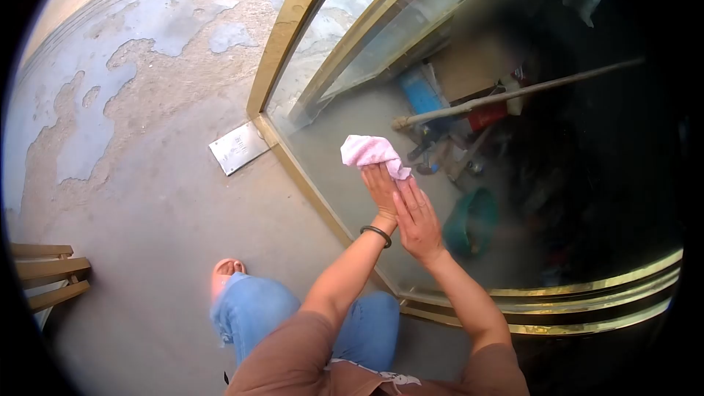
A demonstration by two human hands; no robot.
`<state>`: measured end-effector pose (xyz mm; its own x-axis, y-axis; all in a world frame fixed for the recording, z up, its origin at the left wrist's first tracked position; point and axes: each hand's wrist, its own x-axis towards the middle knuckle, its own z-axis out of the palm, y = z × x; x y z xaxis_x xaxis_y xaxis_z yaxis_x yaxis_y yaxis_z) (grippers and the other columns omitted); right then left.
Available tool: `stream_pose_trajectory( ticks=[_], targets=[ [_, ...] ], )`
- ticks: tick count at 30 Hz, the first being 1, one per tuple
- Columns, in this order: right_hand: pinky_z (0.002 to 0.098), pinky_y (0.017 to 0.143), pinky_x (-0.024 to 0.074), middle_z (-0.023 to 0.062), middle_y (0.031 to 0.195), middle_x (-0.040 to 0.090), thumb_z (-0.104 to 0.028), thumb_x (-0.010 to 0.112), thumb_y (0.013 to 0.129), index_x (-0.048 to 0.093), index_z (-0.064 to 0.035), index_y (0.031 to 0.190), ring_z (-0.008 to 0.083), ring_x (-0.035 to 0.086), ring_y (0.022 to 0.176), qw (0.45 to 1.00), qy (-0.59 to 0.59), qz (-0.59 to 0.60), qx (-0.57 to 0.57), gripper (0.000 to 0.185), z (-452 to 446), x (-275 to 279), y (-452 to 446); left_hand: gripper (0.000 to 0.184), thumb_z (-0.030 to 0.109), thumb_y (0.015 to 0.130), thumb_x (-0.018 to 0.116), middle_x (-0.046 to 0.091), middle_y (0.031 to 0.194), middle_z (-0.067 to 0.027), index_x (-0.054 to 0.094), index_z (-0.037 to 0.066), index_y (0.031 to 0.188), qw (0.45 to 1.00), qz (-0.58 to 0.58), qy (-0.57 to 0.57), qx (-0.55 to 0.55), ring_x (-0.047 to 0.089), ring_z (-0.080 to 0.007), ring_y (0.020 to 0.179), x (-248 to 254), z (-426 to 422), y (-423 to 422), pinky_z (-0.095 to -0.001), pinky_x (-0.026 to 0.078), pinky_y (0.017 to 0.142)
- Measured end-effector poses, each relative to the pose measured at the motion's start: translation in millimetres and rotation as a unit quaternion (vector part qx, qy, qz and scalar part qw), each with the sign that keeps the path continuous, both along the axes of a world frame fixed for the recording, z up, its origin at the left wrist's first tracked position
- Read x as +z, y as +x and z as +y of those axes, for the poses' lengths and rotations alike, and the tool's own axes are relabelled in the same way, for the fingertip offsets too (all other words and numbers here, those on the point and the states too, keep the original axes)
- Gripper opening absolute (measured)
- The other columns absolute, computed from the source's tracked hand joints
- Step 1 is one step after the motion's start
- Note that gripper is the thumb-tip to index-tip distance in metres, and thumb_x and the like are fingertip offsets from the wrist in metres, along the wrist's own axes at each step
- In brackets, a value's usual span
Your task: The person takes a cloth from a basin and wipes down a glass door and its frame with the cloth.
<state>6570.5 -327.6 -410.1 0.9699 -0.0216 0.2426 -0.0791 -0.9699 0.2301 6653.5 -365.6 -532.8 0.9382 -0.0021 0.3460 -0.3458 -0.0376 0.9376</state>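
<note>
A pink cloth [370,151] lies crumpled against the large glass pane [323,150]. My left hand [380,192], with a dark bracelet [376,235] at its wrist, presses the cloth with its fingers; the fingertips are hidden beneath it. Just beside it, my right hand [419,224] is flat, its fingers stretched out and close together. Those fingertips reach the cloth's lower corner, and the thumb side lies along my left hand. Whether my right hand touches the glass itself, I cannot tell.
Gold metal framing [312,194] borders the glass. Behind it are a wooden pole [513,95], a green basket [471,221] and a blue box [422,89]. A metal floor plate [239,149] sits by the frame corner. Wooden slats [51,273] stand at left.
</note>
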Motion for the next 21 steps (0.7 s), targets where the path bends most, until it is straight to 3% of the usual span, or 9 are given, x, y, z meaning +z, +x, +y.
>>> stream_pose_trajectory(
  ticks=[3, 5, 8, 12, 14, 16, 19, 21],
  targets=[
    [0.0476, 0.117, 0.0356, 0.0157, 0.156, 0.046, -0.006, 0.057, 0.091, 0.055, -0.0032, 0.143, 0.0351, 0.041, 0.147, 0.998, -0.04, -0.036, 0.044, 0.052, -1.9, 24.8, 100.8, 0.074, 0.045, 0.094, 0.061, 0.046, 0.144, -0.0271, 0.042, -0.002, 0.148, 0.999, 0.029, -0.023, 0.038, 0.04, -0.0472, 0.137, 28.7, -13.7, 102.9, -0.0588, 0.031, 0.113],
    [0.0481, 0.118, 0.0343, 0.0151, 0.156, 0.047, -0.007, 0.058, 0.088, 0.056, -0.004, 0.142, 0.0355, 0.041, 0.147, 0.991, -0.063, -0.087, 0.075, 0.054, -3.7, 35.3, 167.3, 0.072, 0.044, 0.096, 0.059, 0.046, 0.146, -0.0252, 0.041, -0.001, 0.148, 0.992, -0.053, -0.014, 0.116, 0.041, -0.0455, 0.137, 40.5, -24.0, 171.6, -0.0565, 0.032, 0.112],
    [0.0514, 0.118, 0.0329, 0.0162, 0.155, 0.047, -0.002, 0.053, 0.087, 0.057, -0.0032, 0.141, 0.0384, 0.042, 0.146, 0.989, -0.043, -0.117, 0.074, 0.054, 2.2, 43.0, 206.8, 0.066, 0.041, 0.098, 0.057, 0.044, 0.151, -0.0197, 0.042, 0.001, 0.148, 0.992, -0.071, -0.027, 0.104, 0.039, -0.0415, 0.142, 58.3, -27.2, 192.4, -0.0542, 0.033, 0.111],
    [0.0533, 0.117, 0.0333, 0.0161, 0.153, 0.049, -0.005, 0.056, 0.083, 0.059, -0.0018, 0.138, 0.0409, 0.041, 0.145, 0.996, -0.014, -0.077, 0.032, 0.055, -5.9, 25.5, 121.0, 0.063, 0.04, 0.098, 0.056, 0.043, 0.152, -0.0165, 0.043, 0.004, 0.147, 0.989, 0.005, -0.141, 0.034, 0.041, -0.039, 0.14, 84.2, 8.0, 110.6, -0.0522, 0.034, 0.111],
    [0.055, 0.117, 0.0336, 0.0171, 0.153, 0.049, -0.011, 0.06, 0.086, 0.059, -0.0013, 0.138, 0.0438, 0.04, 0.144, 0.998, -0.017, -0.056, -0.026, 0.053, 3.6, 11.1, 47.1, 0.061, 0.039, 0.096, 0.058, 0.047, 0.145, -0.0151, 0.047, 0.005, 0.144, 0.99, 0.044, -0.134, 0.013, 0.043, -0.0393, 0.135, 68.3, 5.0, 32.3, -0.0567, 0.037, 0.107],
    [0.0571, 0.116, 0.0331, 0.02, 0.153, 0.048, -0.014, 0.059, 0.089, 0.055, -0.0006, 0.14, 0.0468, 0.04, 0.144, 0.995, -0.024, -0.064, -0.074, 0.053, 9.9, 5.2, 7.6, 0.056, 0.036, 0.09, 0.061, 0.049, 0.139, -0.0137, 0.056, 0.007, 0.137, 0.996, -0.06, -0.052, -0.046, 0.045, -0.0372, 0.133, 55.1, 11.2, -2.1, -0.061, 0.04, 0.1],
    [0.0585, 0.116, 0.0324, 0.0223, 0.153, 0.046, -0.02, 0.058, 0.094, 0.05, 0.0003, 0.144, 0.0489, 0.04, 0.143, 0.989, -0.02, -0.109, -0.1, 0.054, 18.2, 10.5, -1.4, 0.049, 0.033, 0.083, 0.062, 0.053, 0.132, -0.0123, 0.065, 0.008, 0.125, 0.969, -0.196, -0.047, -0.145, 0.047, -0.034, 0.13, 75.3, 27.6, 24.2, -0.0629, 0.041, 0.097],
    [0.0584, 0.116, 0.0317, 0.0227, 0.154, 0.045, -0.024, 0.058, 0.097, 0.047, 0.0007, 0.146, 0.0491, 0.04, 0.142, 0.982, -0.037, -0.172, -0.069, 0.057, 2.5, 18.9, 32.7, 0.038, 0.028, 0.082, 0.061, 0.064, 0.118, -0.005, 0.07, 0.012, 0.116, 0.938, -0.294, -0.106, -0.151, 0.054, -0.0286, 0.122, 110.3, 32.8, 83.1, -0.0606, 0.04, 0.103]
  ],
)
